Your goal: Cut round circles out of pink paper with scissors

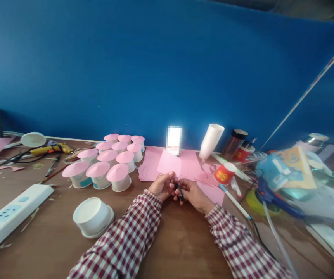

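My right hand (194, 195) is closed around small black-handled scissors (179, 192), their blades mostly hidden by the fingers. Close beside it, my left hand (162, 186) pinches the lower edge of a light pink paper sheet (169, 162). Behind both hands lies a stack of pink paper (149, 164). To the left stand several white paper cups with shallow pink paper cones (118, 173) on top. Nearer me is a white tub (91, 215), resting on a round rim or lid.
A power strip (12, 217) and a yellow glue gun (53, 149) lie at left. On the right are stacked white cups (211, 140), a red cup (225, 173), a dark-lidded jar (235, 143), a white-and-blue pen (235, 201) and a blue glue gun (280, 201) with its cord.
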### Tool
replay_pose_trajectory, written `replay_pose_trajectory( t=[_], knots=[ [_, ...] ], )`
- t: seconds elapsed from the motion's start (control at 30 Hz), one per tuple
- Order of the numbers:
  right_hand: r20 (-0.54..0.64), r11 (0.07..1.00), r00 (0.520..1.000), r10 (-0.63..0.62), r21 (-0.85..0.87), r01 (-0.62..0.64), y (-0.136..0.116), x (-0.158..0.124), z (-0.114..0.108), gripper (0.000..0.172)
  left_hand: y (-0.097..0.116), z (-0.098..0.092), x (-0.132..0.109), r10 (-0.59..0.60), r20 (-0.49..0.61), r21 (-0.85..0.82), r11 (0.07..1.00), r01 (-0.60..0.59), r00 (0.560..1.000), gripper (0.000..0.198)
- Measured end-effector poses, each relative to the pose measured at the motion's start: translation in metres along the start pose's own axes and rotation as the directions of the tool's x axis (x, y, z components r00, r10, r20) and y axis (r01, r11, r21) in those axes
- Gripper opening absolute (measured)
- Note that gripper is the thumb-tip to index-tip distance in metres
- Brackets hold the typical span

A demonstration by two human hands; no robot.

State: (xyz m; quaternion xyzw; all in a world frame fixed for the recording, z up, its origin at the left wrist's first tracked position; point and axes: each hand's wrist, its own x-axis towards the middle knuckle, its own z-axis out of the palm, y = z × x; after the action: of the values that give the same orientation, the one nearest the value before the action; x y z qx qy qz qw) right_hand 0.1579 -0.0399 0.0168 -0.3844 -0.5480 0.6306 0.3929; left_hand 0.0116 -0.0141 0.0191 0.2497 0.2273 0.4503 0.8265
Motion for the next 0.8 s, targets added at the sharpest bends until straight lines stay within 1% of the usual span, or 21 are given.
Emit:
replay_pose_trajectory(
  t=[0.1, 0.17, 0.23, 0.3, 0.37, 0.43, 0.5, 0.53, 0.6, 0.67, 0.8],
  knots=[
    [0.033, 0.999, 0.999, -0.012, 0.035, 0.011, -0.001, -0.001, 0.001, 0.035, 0.002, -0.001, 0.000, 0.017, -0.061, -0.068, 0.997, -0.021, 0.998, 0.025],
    [0.026, 0.999, 0.999, -0.030, 0.032, 0.029, 0.000, -0.001, 0.001, 0.037, 0.002, 0.000, -0.001, 0.014, -0.047, -0.076, 0.997, -0.017, 0.999, 0.022],
    [-0.013, 0.999, 0.999, -0.051, 0.011, 0.051, 0.002, 0.001, 0.002, 0.038, 0.002, 0.002, -0.001, 0.040, -0.030, -0.076, 0.996, -0.043, 0.999, 0.020],
    [-0.100, 0.996, 0.991, -0.088, -0.031, 0.085, 0.002, 0.002, 0.001, 0.040, 0.001, 0.005, 0.000, 0.114, -0.048, -0.101, 0.988, -0.119, 0.992, 0.014],
    [-0.216, 0.984, 0.963, -0.161, -0.107, 0.141, 0.002, 0.004, -0.002, 0.044, 0.001, 0.005, 0.003, 0.195, -0.116, -0.153, 0.965, -0.211, 0.974, 0.011],
    [-0.302, 0.957, 0.916, -0.263, -0.205, 0.207, 0.001, 0.005, -0.004, 0.047, 0.001, 0.004, 0.007, 0.224, -0.218, -0.182, 0.947, -0.265, 0.950, 0.011],
    [-0.337, 0.929, 0.881, -0.332, -0.278, 0.243, 0.001, 0.005, -0.006, 0.047, 0.001, 0.003, 0.011, 0.231, -0.300, -0.168, 0.942, -0.290, 0.925, 0.013],
    [-0.341, 0.922, 0.875, -0.345, -0.299, 0.247, 0.001, 0.006, -0.006, 0.046, 0.000, 0.003, 0.012, 0.236, -0.332, -0.148, 0.943, -0.298, 0.913, 0.014],
    [-0.340, 0.919, 0.877, -0.340, -0.319, 0.233, 0.004, 0.006, -0.006, 0.041, -0.003, 0.003, 0.014, 0.247, -0.370, -0.102, 0.947, -0.303, 0.896, 0.016],
    [-0.333, 0.922, 0.886, -0.321, -0.323, 0.213, 0.008, 0.007, -0.006, 0.036, -0.006, 0.006, 0.015, 0.242, -0.431, -0.064, 0.953, -0.297, 0.870, 0.018],
    [-0.305, 0.932, 0.911, -0.279, -0.313, 0.181, 0.013, 0.008, -0.006, 0.033, -0.010, 0.011, 0.016, 0.276, -0.497, -0.059, 0.935, -0.350, 0.823, 0.023]
  ],
)
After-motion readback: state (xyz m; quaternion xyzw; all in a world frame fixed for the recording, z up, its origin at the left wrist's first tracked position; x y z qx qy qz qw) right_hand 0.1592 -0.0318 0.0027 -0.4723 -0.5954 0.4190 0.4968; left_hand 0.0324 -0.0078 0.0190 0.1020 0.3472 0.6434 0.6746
